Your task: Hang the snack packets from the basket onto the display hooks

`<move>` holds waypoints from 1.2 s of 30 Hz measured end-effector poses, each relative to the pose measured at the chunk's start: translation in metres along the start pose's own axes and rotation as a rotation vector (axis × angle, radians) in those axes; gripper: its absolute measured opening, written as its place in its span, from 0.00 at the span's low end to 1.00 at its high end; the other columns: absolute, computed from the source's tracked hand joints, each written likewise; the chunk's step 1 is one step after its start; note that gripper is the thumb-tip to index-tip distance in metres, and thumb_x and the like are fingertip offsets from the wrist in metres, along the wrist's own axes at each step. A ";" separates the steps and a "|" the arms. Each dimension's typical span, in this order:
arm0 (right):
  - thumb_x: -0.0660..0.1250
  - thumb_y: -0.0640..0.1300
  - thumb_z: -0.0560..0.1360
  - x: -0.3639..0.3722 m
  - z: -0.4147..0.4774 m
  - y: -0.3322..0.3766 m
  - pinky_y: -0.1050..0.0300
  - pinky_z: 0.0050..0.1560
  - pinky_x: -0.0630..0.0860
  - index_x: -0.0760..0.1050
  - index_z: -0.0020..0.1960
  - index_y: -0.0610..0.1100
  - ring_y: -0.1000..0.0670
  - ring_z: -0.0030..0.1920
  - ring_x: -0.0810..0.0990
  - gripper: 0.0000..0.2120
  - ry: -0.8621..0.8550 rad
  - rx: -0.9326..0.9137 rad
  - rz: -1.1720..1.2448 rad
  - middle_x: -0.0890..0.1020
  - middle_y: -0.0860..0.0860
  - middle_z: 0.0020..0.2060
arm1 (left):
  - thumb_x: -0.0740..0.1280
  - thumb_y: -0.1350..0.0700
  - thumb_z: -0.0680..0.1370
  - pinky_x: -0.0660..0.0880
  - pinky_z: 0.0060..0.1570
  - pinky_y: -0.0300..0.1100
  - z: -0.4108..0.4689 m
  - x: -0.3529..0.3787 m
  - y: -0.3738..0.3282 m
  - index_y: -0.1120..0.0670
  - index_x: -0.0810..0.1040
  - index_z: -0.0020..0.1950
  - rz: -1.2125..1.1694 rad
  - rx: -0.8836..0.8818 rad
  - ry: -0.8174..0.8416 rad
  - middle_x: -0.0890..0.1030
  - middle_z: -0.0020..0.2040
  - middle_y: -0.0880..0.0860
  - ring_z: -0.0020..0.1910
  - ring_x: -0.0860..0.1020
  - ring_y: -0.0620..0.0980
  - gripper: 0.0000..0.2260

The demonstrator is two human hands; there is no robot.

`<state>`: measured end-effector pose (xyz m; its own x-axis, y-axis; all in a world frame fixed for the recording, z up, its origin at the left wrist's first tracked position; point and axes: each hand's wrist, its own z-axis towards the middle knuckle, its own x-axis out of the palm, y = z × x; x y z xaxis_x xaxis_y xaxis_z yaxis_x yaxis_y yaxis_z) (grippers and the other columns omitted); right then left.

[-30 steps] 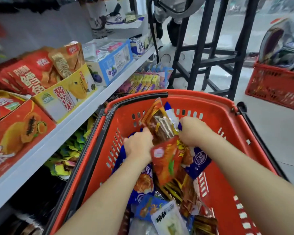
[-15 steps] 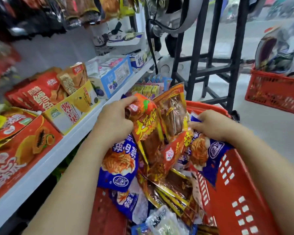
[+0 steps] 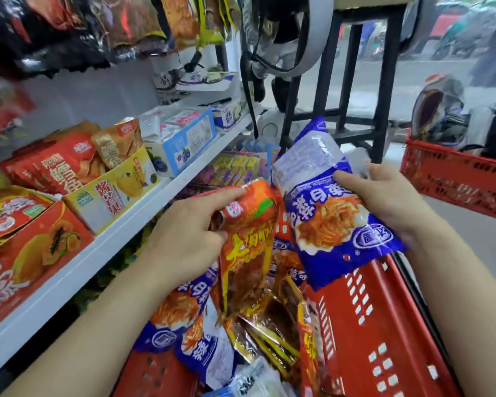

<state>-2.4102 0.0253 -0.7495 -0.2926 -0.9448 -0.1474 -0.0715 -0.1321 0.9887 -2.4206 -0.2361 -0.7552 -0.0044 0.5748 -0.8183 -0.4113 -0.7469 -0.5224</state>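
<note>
My left hand grips the top of an orange snack packet that hangs down over the red basket. Blue packets hang below the same hand. My right hand holds a blue noodle-picture packet raised above the basket, thumb on its front. Several more brown, orange and blue packets lie in the basket. Packets hang from display hooks along the top left, blurred.
A white shelf on the left carries boxes and bags of snacks. A black metal stool frame stands ahead. A second red basket sits on the floor at the right.
Both hands lifted packets out of the basket and drew apart. The right hand now holds one blue packet separate from the left hand's bunch. The view tilted upward.
</note>
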 end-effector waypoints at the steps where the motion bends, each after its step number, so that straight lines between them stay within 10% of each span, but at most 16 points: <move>1: 0.70 0.43 0.75 0.005 -0.003 0.001 0.56 0.35 0.80 0.78 0.49 0.36 0.48 0.31 0.83 0.09 0.021 0.060 0.123 0.85 0.45 0.34 | 0.70 0.64 0.73 0.70 0.58 0.41 -0.001 0.004 0.002 0.36 0.72 0.68 -0.020 -0.005 0.027 0.72 0.67 0.37 0.61 0.75 0.47 0.31; 3: 0.69 0.41 0.75 0.016 -0.007 0.003 0.61 0.28 0.79 0.77 0.50 0.42 0.52 0.27 0.82 0.04 0.044 0.100 0.248 0.85 0.47 0.34 | 0.70 0.65 0.72 0.66 0.65 0.38 -0.003 0.009 0.004 0.37 0.73 0.67 -0.069 -0.010 0.029 0.72 0.67 0.36 0.68 0.70 0.41 0.30; 7: 0.67 0.32 0.75 0.029 -0.013 0.008 0.62 0.24 0.75 0.69 0.67 0.55 0.54 0.25 0.81 0.26 0.051 0.029 0.209 0.80 0.46 0.48 | 0.70 0.68 0.70 0.72 0.63 0.39 -0.006 0.011 0.004 0.39 0.75 0.66 -0.104 0.022 -0.076 0.75 0.61 0.36 0.59 0.74 0.36 0.31; 13: 0.61 0.30 0.76 0.040 -0.015 0.015 0.65 0.25 0.76 0.80 0.46 0.38 0.53 0.27 0.80 0.10 0.121 0.157 0.545 0.80 0.44 0.34 | 0.71 0.69 0.71 0.78 0.51 0.41 -0.012 0.003 -0.008 0.23 0.52 0.69 -0.021 0.001 0.019 0.69 0.69 0.44 0.53 0.76 0.40 0.48; 16: 0.57 0.33 0.77 0.034 -0.014 0.013 0.62 0.34 0.82 0.77 0.52 0.33 0.48 0.44 0.86 0.11 0.325 0.258 0.606 0.85 0.41 0.45 | 0.69 0.67 0.71 0.74 0.35 0.38 -0.015 0.006 -0.007 0.37 0.71 0.63 -0.067 -0.037 0.013 0.81 0.40 0.43 0.33 0.76 0.40 0.30; 19: 0.64 0.34 0.74 0.022 -0.016 0.015 0.57 0.49 0.82 0.75 0.62 0.33 0.46 0.56 0.83 0.17 0.533 0.169 0.408 0.84 0.42 0.54 | 0.70 0.65 0.72 0.69 0.35 0.34 -0.013 0.008 -0.001 0.44 0.73 0.40 -0.152 -0.154 -0.115 0.78 0.37 0.42 0.40 0.77 0.44 0.15; 22: 0.72 0.30 0.65 0.016 -0.020 0.023 0.59 0.56 0.78 0.74 0.66 0.41 0.51 0.61 0.80 0.30 0.720 0.002 0.189 0.83 0.47 0.58 | 0.70 0.66 0.73 0.71 0.42 0.40 -0.009 0.006 0.006 0.46 0.74 0.37 -0.316 -0.285 -0.166 0.79 0.39 0.43 0.42 0.78 0.47 0.14; 26: 0.72 0.35 0.72 0.027 -0.027 0.033 0.62 0.39 0.82 0.82 0.47 0.41 0.52 0.39 0.86 0.04 0.285 -0.267 -0.157 0.86 0.46 0.37 | 0.70 0.67 0.73 0.79 0.43 0.50 -0.007 -0.007 0.009 0.51 0.81 0.37 -0.488 -0.336 -0.127 0.84 0.36 0.52 0.39 0.81 0.56 0.11; 31: 0.69 0.48 0.77 0.018 -0.014 0.017 0.63 0.31 0.75 0.77 0.29 0.41 0.54 0.22 0.78 0.19 -0.017 -0.219 -0.507 0.80 0.49 0.22 | 0.66 0.68 0.75 0.71 0.27 0.32 -0.006 -0.031 0.022 0.58 0.84 0.44 -0.661 -0.266 0.020 0.85 0.38 0.54 0.32 0.80 0.47 0.09; 36: 0.66 0.46 0.78 0.006 -0.001 0.002 0.69 0.19 0.67 0.75 0.31 0.38 0.56 0.15 0.71 0.19 -0.212 -0.113 -0.362 0.75 0.52 0.15 | 0.78 0.55 0.61 0.79 0.38 0.38 -0.014 -0.057 0.049 0.57 0.86 0.47 -1.034 -0.100 0.104 0.85 0.45 0.57 0.41 0.84 0.50 0.16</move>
<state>-2.4108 0.0192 -0.7486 -0.4580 -0.7505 -0.4765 -0.1045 -0.4868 0.8672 -2.4280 -0.3099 -0.7378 0.3872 0.9216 0.0249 -0.0926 0.0658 -0.9935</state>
